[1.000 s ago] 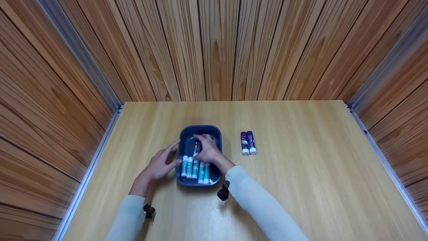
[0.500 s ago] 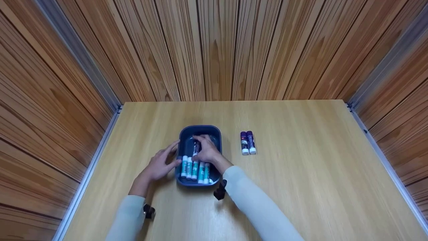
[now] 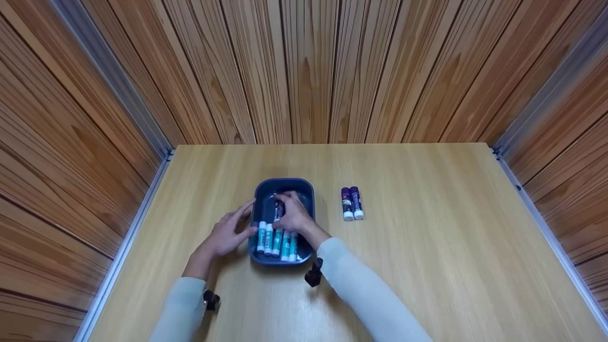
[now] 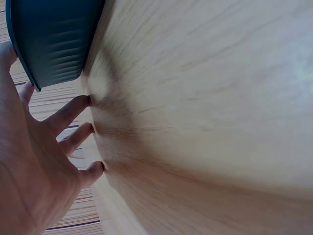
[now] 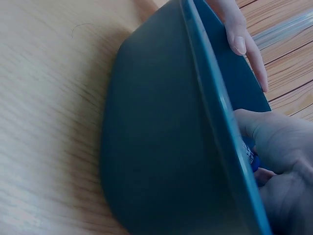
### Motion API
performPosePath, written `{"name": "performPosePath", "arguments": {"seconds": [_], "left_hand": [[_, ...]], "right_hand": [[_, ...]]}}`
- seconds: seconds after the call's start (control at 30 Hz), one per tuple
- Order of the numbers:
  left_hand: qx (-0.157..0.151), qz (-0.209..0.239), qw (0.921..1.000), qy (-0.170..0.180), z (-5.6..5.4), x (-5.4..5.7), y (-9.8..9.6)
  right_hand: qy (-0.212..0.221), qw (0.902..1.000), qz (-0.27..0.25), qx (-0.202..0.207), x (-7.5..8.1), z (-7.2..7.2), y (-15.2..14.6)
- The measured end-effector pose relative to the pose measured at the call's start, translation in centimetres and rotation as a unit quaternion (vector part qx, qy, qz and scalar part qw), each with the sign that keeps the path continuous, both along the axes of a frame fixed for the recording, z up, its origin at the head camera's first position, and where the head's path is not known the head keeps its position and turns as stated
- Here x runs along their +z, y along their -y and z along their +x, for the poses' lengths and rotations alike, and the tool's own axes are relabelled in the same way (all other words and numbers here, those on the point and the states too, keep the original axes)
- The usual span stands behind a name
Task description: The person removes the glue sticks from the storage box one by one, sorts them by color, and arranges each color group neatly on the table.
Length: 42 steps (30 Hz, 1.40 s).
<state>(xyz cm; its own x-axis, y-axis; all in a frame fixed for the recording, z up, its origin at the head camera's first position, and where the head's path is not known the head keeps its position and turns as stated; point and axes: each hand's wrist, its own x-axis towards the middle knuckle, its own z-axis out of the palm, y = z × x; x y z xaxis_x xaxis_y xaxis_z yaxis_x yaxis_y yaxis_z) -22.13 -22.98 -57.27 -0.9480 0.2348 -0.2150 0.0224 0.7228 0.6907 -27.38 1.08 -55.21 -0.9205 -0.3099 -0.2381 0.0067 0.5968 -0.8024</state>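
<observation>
A dark blue plastic bin (image 3: 284,265) stands on the table, left of its middle. Inside, several green-and-white glue sticks (image 3: 269,240) lie side by side in the near half. My right hand (image 3: 296,214) reaches into the far half and holds a dark purple glue stick (image 3: 279,209) there, its thumb toward the green ones. In the right wrist view, a blue end of the stick (image 5: 254,161) shows below the thumb. My left hand (image 3: 230,235) rests at the bin's left side, fingers spread, thumb and index at the rim; its other fingertips (image 4: 100,166) touch the table.
Two purple glue sticks with white ends (image 3: 352,203) lie side by side on the table (image 3: 427,237), right of the bin. Wood-panelled walls (image 3: 308,71) close off the back and both sides, with metal rails (image 3: 128,228) along the side edges.
My right hand and forearm have shifted slightly left over the last second. The left hand, bin and glue sticks look the same.
</observation>
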Motion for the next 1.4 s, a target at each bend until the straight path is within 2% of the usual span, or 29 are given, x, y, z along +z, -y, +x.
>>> {"name": "performPosePath", "arguments": {"seconds": [0.37,0.43,0.6,0.7,0.87,1.13,1.23,1.4], "left_hand": [[0.000,0.004,1.0000,-0.006,0.0,-0.1,0.0],[-0.003,0.004,0.9999,-0.010,0.0,-0.1,0.0],[-0.004,0.008,0.9999,-0.008,0.0,0.0,-0.1],[-0.003,0.011,0.9999,-0.006,0.0,0.1,-0.1],[0.000,0.013,0.9999,-0.009,0.1,0.0,0.0],[-0.006,0.012,0.9999,-0.006,0.1,0.0,-0.1],[-0.001,0.011,0.9999,0.000,0.1,0.1,-0.1],[0.006,-0.003,1.0000,0.004,0.1,0.3,-0.2]], "right_hand": [[-0.026,0.9995,0.001,0.017,0.0,0.2,0.0],[-0.024,0.9995,0.005,0.018,-0.3,-0.2,0.0],[-0.017,0.9996,0.006,0.024,0.5,-0.3,0.0],[-0.016,0.9995,0.005,0.025,1.5,0.1,0.1],[-0.006,0.9993,0.011,0.034,1.6,0.3,0.2],[-0.010,0.9990,-0.009,0.042,1.9,0.5,-0.9],[-0.017,0.9987,-0.012,0.047,2.1,0.6,-1.4],[-0.051,0.9970,-0.006,0.058,2.3,0.8,-2.0]]}}
